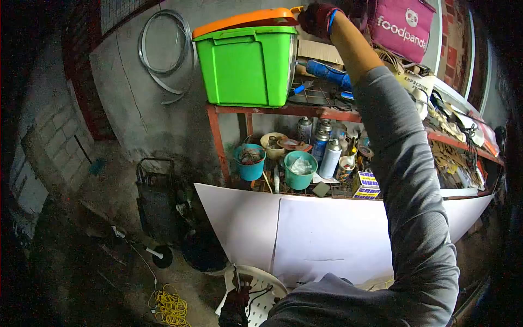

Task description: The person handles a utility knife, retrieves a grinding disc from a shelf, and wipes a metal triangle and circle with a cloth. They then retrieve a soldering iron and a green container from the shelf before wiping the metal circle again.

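Observation:
My right hand [317, 20], in a dark red glove, is raised at the top, at the right corner of the orange lid [245, 20]. The lid lies on a green storage box [242, 68], and its right side sits slightly raised above the box rim. The fingers look bent, but what they grip cannot be made out. Low in the view, my left hand [235, 306], in a dark glove, is beside a white perforated plastic chair [267, 297]. A thin dark tool [236, 277] sticks up from that hand.
A red metal shelf [327, 113] holds a blue power tool [329, 73], teal pots [300, 170], spray cans [330, 158] and a pink bag [400, 27]. White panels [332, 234] stand below. Yellow rope [171, 306] lies on the floor. Coiled wire [163, 46] hangs on the wall.

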Motion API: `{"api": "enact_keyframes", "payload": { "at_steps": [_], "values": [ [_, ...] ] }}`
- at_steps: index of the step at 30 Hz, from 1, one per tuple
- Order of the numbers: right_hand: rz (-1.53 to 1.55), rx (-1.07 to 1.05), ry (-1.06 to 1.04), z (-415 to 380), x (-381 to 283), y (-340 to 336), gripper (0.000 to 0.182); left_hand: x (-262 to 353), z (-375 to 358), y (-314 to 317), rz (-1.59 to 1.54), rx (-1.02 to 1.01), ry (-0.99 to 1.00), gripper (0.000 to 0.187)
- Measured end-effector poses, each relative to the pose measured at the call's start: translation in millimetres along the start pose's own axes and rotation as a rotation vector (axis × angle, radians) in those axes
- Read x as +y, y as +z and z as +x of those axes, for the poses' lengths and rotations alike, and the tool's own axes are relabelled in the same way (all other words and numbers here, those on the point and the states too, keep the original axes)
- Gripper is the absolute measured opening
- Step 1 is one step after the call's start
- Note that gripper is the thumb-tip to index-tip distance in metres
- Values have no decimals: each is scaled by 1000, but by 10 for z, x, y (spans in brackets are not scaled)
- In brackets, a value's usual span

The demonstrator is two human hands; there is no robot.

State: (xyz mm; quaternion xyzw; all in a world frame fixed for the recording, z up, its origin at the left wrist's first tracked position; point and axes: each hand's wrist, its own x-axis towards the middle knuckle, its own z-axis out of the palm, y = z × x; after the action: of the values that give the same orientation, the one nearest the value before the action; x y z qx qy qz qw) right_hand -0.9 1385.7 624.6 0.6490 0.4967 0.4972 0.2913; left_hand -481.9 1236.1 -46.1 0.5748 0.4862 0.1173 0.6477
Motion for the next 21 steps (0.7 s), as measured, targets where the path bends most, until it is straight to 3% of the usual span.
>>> {"api": "enact_keyframes", "payload": {
  "at_steps": [1,2,3,5,6,9,10,12,13,15,17,19,21],
  "values": [
    [547,-126,260,143,51,158,51,-5,-4,-4,1,3,1,35],
    [613,26,306,273,9,412,46,-6,-8,1,2,6,3,35],
    [612,28,312,227,14,402,46,-4,-5,6,2,9,4,35],
    [333,319,154,167,-14,380,39,17,16,14,-7,14,6,35],
    [683,468,232,110,4,483,51,29,15,17,-8,17,7,35],
    [619,610,338,333,-65,578,45,32,-5,40,-12,22,4,36],
    [619,612,337,344,-87,541,45,31,-5,44,-12,24,4,36],
    [853,503,630,327,-172,452,40,21,-12,62,-13,25,3,36],
    [854,502,633,372,-260,493,40,9,-13,69,-13,24,5,36],
    [1131,939,723,391,-462,499,35,9,-19,83,-16,27,8,36],
    [902,933,609,253,-439,462,28,8,-22,87,-16,30,15,36],
    [631,1157,372,83,-458,351,24,0,-44,100,-19,32,19,36],
    [646,1134,362,-37,-468,294,27,-20,-75,115,-26,35,26,36]
  ]
}}
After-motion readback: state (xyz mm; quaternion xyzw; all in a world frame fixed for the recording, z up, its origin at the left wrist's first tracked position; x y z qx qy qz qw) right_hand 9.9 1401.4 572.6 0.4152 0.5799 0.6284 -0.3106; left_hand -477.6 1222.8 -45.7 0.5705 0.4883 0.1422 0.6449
